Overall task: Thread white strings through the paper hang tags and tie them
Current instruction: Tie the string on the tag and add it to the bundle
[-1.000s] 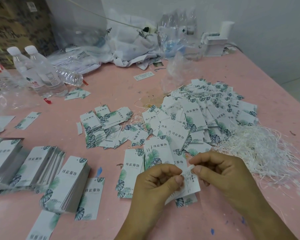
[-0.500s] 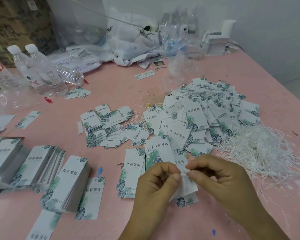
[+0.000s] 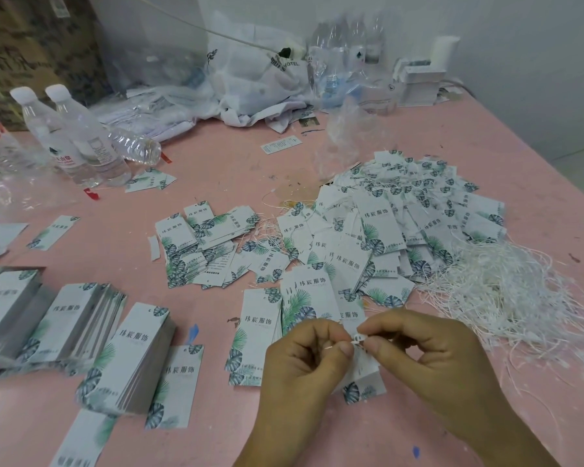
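two hands meet low in the head view: the left hand point(image 3: 304, 358) and the right hand point(image 3: 418, 352) each pinch one end of a white string point(image 3: 357, 338) between thumb and forefinger, fingers curled, the tips almost touching. a hang tag point(image 3: 363, 382) dangles under them, mostly hidden behind the fingers, so whether the string already runs through its hole can't be told; it looks like the tying step. just beyond the hands lies a short row of loose tags point(image 3: 260, 335) face up on the pink tabletop point(image 3: 216, 170). farther out to the right sits a big heap of tags point(image 3: 418, 217) with strings showing among them, likely finished ones, and beside it a tangle of unused white strings point(image 3: 506, 298). to the left, neat stacks of tags point(image 3: 139, 352) look untouched. judging from those stacks, a lot is done and plenty remains.
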`<state>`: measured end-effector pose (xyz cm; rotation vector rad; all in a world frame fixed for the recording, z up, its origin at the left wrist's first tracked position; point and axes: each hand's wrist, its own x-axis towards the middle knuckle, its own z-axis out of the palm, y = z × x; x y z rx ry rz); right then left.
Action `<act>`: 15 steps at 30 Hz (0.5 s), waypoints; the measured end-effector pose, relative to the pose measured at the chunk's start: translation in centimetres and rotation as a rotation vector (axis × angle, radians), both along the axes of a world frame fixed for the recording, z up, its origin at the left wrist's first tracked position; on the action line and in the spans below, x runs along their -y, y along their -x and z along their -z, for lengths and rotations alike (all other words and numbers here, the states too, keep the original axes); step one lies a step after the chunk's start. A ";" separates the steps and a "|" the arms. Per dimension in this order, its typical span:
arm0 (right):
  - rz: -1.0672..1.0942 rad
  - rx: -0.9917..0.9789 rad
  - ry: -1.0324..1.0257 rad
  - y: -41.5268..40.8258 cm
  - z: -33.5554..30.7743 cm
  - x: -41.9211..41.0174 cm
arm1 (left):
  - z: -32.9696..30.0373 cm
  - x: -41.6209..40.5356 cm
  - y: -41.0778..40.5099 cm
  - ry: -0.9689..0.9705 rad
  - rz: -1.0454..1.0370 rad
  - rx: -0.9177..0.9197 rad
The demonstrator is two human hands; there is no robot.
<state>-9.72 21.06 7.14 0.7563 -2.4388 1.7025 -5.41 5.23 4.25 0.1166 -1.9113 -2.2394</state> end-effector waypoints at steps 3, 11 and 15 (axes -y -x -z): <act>0.000 -0.004 0.001 0.1 0.1 0.0 | 0.0 0.0 0.0 0.002 -0.001 0.000; -0.005 -0.024 -0.006 0.2 0.4 -0.1 | 0.1 0.1 0.1 -0.013 -0.013 0.001; -0.008 -0.037 -0.009 0.1 0.4 0.0 | 0.3 0.1 0.1 0.013 -0.017 0.011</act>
